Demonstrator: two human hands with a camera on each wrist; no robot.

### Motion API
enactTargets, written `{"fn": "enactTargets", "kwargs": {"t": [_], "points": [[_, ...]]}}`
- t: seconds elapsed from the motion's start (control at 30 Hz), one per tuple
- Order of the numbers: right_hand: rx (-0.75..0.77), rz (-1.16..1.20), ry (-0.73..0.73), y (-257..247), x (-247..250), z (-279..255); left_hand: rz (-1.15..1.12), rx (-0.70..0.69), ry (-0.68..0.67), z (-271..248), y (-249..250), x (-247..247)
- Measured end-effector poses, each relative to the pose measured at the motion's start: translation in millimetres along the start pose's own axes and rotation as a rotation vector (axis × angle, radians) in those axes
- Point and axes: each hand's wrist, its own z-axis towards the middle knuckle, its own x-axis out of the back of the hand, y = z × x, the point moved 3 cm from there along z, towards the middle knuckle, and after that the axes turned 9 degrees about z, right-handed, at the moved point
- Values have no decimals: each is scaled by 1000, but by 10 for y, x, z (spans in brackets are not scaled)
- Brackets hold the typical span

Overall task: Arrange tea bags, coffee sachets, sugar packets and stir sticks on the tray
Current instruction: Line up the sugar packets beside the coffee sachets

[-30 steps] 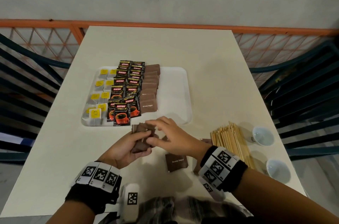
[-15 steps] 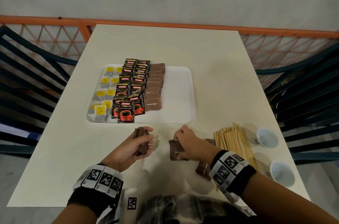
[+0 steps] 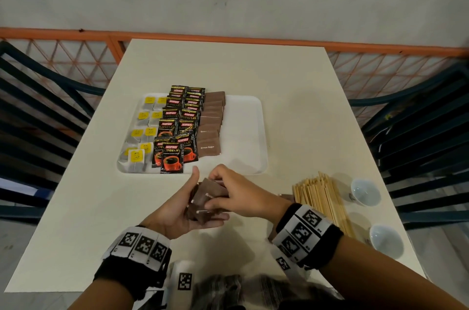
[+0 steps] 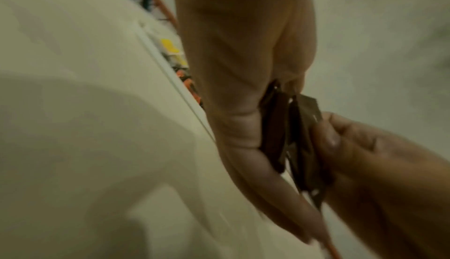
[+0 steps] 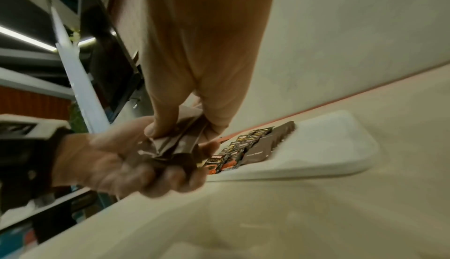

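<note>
My left hand (image 3: 181, 209) lies palm up near the table's front edge, just short of the white tray (image 3: 243, 132). It holds a small stack of brown sugar packets (image 3: 206, 196), fingers curled under it and thumb raised. My right hand (image 3: 237, 194) pinches the top packet of that stack; the right wrist view shows its thumb and fingers on the packets (image 5: 170, 146). On the tray lie columns of yellow-tagged tea bags (image 3: 143, 132), black coffee sachets (image 3: 177, 127) and brown sugar packets (image 3: 210, 129). A bundle of wooden stir sticks (image 3: 322, 200) lies on the table to the right.
Two small white cups (image 3: 365, 191) (image 3: 385, 240) stand beside the sticks at the table's right edge. A loose brown packet (image 3: 285, 196) lies by my right wrist. The tray's right half is bare. Dark chairs flank the table; an orange railing runs behind it.
My right hand lifted a brown packet off the table and brought it left onto the stack. My left hand turned palm up under the stack.
</note>
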Motion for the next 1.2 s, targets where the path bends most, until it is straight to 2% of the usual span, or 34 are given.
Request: {"fn": "enactTargets", "kwargs": {"t": [0.17,0.23,0.3,0.37,0.5,0.6,0.73,0.87,1.0,1.1,1.2], "points": [[97,-205,46,-39,-23,-1,-124,47,-77,-31,51,17],[82,-178,66,10,49,-77,-123,41,-69,-3,42,41],[23,-128,84,100,172,-203,-152,38,-90,3,39,54],[-71,-189,90,262,335,-369,-200,10,-169,4,50,63],[-348,-632,1,704,637,-708,-261,-70,-260,8,75,100],[-439,-840,-54,910,678,-856,-299,-72,-263,24,70,88],[-435,-937,-6,949,627,-849,-309,-78,-266,56,73,40],[-437,-868,-27,922,601,-802,-321,-97,-265,62,82,6],[-315,-852,-67,804,486,-696,-341,-97,-247,62,68,0],[-201,-833,-44,652,438,-576,-317,-116,-212,60,68,16],[-147,-792,-17,506,471,-433,-307,-119,-174,56,62,32]]}}
